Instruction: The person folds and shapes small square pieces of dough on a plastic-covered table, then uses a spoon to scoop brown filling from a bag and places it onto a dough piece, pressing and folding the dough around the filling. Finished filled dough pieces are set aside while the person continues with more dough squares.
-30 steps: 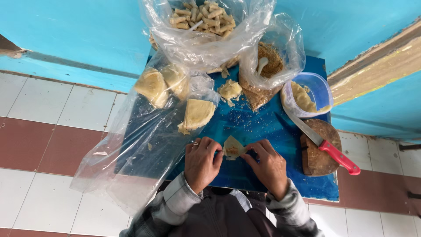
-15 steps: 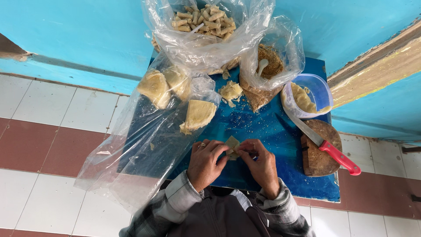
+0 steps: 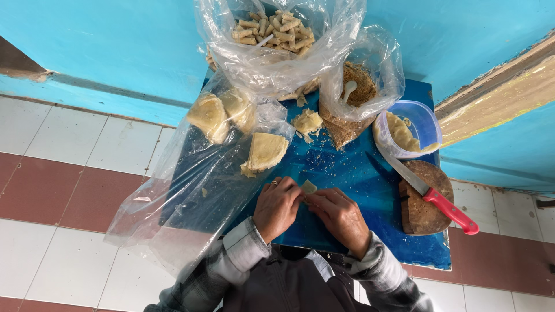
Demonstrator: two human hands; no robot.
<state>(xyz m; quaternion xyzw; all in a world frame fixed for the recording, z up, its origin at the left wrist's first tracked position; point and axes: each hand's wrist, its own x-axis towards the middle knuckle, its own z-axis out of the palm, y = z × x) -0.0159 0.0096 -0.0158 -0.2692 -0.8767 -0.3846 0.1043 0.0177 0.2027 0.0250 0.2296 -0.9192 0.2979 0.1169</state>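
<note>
My left hand (image 3: 277,207) and my right hand (image 3: 341,216) meet over the blue table (image 3: 370,173), fingers pinched together on a small pale piece of pastry wrapper (image 3: 309,186). Only a corner of it shows above the fingers. A ring sits on a finger of my left hand. Just beyond the hands lies a folded stack of pale wrappers (image 3: 265,153) on a clear plastic sheet (image 3: 191,190).
A clear bag of rolled pastries (image 3: 276,30) stands at the back. Next to it is a bag of brown filling (image 3: 357,86) with a white spoon. A plastic tub (image 3: 407,128), a red-handled knife (image 3: 430,196) and a round wooden board (image 3: 425,199) are at the right.
My hands have closed together over the wrapper, which showed as a wider flat piece a second ago and is now folded small between my fingers.
</note>
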